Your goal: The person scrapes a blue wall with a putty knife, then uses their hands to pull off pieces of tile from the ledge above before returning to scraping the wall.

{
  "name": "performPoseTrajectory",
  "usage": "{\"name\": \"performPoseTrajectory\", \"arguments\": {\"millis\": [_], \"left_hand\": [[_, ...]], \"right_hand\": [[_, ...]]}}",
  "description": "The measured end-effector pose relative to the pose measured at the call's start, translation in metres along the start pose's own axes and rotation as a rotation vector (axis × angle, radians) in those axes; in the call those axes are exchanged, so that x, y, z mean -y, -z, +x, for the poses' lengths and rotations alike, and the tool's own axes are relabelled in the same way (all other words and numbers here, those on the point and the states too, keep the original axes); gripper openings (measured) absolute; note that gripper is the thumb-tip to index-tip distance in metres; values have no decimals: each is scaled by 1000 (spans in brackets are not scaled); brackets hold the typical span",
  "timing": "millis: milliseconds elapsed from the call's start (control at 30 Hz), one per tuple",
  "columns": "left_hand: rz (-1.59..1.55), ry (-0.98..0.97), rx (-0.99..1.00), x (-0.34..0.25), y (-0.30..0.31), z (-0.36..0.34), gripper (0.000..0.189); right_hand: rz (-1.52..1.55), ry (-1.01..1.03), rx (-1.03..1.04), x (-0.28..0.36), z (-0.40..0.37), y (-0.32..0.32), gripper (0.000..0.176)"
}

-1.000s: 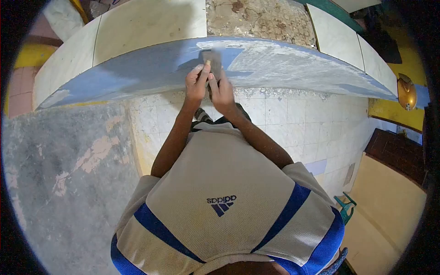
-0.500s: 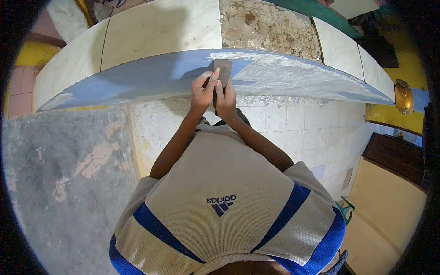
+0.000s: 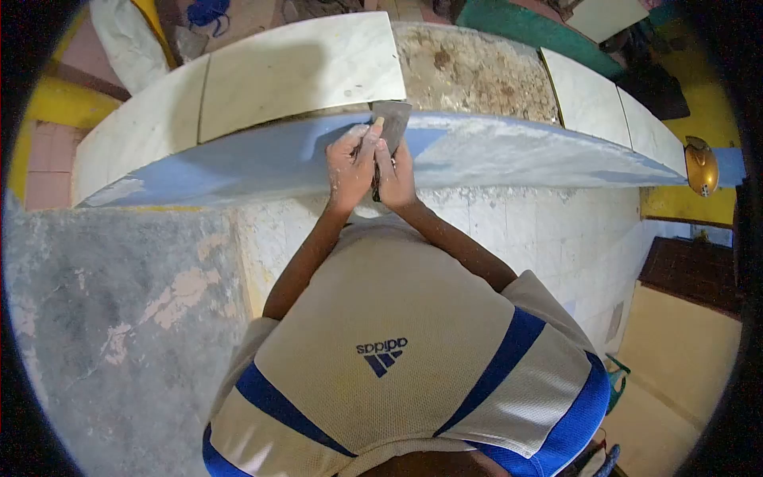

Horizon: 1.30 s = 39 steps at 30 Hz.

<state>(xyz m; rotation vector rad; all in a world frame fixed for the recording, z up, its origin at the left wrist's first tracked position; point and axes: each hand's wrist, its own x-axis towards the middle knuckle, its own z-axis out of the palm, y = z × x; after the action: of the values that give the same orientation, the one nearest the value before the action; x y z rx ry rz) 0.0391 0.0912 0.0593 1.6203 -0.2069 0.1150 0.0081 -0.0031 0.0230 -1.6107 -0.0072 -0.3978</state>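
- The fingers (image 3: 359,143) of the left hand (image 3: 348,165) are clenched on the grey flat-bladed metal scraper (image 3: 392,118), with one fingertip laid up along the back of the blade.
- The fingers of the right hand (image 3: 396,173) are wrapped round the same tool from the other side. The two hands touch each other, and the handle is hidden between them.
- The scraper's blade stands out above the knuckles. It is pressed flat against the upper edge of the long blue-painted front face (image 3: 238,163) of the worktop, roughly at its middle.
- Left of the hands the blue paint is even and in shadow. Right of them it is streaked with whitish scraped patches (image 3: 517,151).
- Pale marble slabs (image 3: 294,67) lie on top of the worktop. Just beyond the blade there is a rough bare mortar patch (image 3: 477,71).
- Both forearms run down from the hands to a beige mesh shirt with blue stripes (image 3: 397,350), which fills the lower middle.
- Below the blue face is white tiling (image 3: 517,230), dusted with flakes near its top.
- To the left lies a worn grey concrete surface (image 3: 103,318) with pale bare spots.
- A round golden object (image 3: 703,165) sits at the far right end of the blue face. What it is cannot be told.
- Beyond the worktop, at upper left, are a white sack (image 3: 127,36) and a blue bundle of cloth (image 3: 208,12).
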Motion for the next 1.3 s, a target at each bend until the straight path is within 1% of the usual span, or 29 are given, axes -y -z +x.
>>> {"name": "performPoseTrajectory", "arguments": {"millis": [100,133,200,233,300,333,367,433,467,500,567,633,733,767,800,833,867,900,967,1067,1100,1167,1233,1300], "left_hand": [[140,-88,-35,-2,4,0,21],[206,-46,-53,-2,2,-4,22],[451,-463,-18,-2,8,-10,14],[573,-663,0,-2,11,-15,11],[434,-527,27,-11,22,-20,5],[367,-458,42,-16,27,-16,5],[370,-556,-64,-23,29,-4,7],[374,-734,-277,-51,30,23,13],[396,-654,-193,-83,32,42,18],[418,-578,-111,-111,32,69,23],[560,-857,-80,-116,25,137,29],[843,-925,2,-100,22,179,44],[1212,-660,81,-46,9,212,67],[1176,-632,139,-37,7,213,72],[1142,-604,194,-30,5,213,77],[1116,-574,241,-21,5,215,82],[1051,-607,207,-14,5,218,79],[989,-521,193,-13,7,218,77],[912,-544,140,-9,9,219,73],[833,-321,320,-35,19,215,71],[847,-327,338,-35,19,217,68],[873,-333,378,-33,23,219,64],[834,-349,393,-38,26,214,62],[834,-348,391,-36,30,212,61]], "right_hand": [[34,17,8,9,1,-3,36],[8,-5,28,-4,-5,0,35],[-9,27,34,-28,-15,5,32],[-20,33,38,-27,-21,8,30],[137,-133,110,-16,-33,19,24],[216,-218,146,-11,-37,22,21],[261,-241,121,-7,-35,23,20],[352,-300,71,-2,-34,24,28],[380,-306,15,-12,-35,23,28],[383,-320,-12,-7,-36,20,27],[388,-341,-63,4,-35,17,27],[339,-325,-66,-12,-44,20,26],[320,-297,-58,-17,-46,29,25],[329,-286,-59,-16,-47,31,24],[364,-336,-52,-12,-48,34,24],[269,-340,-91,-10,-48,35,24],[250,-335,-109,-17,-48,37,24],[234,-329,-122,-24,-48,38,24],[351,-295,-104,-14,-43,40,23],[335,-253,-88,-24,-44,42,21],[316,-235,-88,-23,-43,43,21],[332,-266,-99,-22,-42,43,21],[376,-269,-93,-18,-42,42,21],[336,-288,-106,-20,-43,40,23]]}}
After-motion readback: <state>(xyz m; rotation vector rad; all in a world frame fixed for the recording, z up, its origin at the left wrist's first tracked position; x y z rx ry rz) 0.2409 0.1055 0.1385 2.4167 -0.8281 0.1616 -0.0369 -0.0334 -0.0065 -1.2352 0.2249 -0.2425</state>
